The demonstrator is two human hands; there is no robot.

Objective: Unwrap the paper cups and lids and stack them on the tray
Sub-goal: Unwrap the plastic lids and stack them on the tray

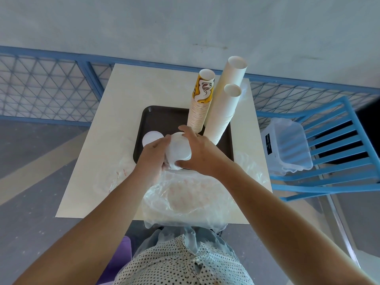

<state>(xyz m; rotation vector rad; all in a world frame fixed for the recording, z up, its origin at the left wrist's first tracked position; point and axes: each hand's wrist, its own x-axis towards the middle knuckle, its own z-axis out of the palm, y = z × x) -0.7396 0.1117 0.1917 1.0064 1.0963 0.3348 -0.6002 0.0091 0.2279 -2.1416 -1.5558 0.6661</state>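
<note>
White lid stack (178,150), film (171,166) clinging below, fills the grip of left hand (153,156) and right hand (202,154).

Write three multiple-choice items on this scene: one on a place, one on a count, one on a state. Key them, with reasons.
1. Where is the tub?
A. on the floor
B. on the blue chair
C. on a shelf

2. How many cup stacks stand on the tray?
A. one
B. three
C. five

3. What are the hands doing?
A. hanging idle
B. lifting the tray
C. both gripping the lid stack

Key:
1 B, the tub sits on the chair's slatted seat.
2 B, one printed stack and two white ones rise from the tray.
3 C, the left hand and right hand curl round the lids.
</note>
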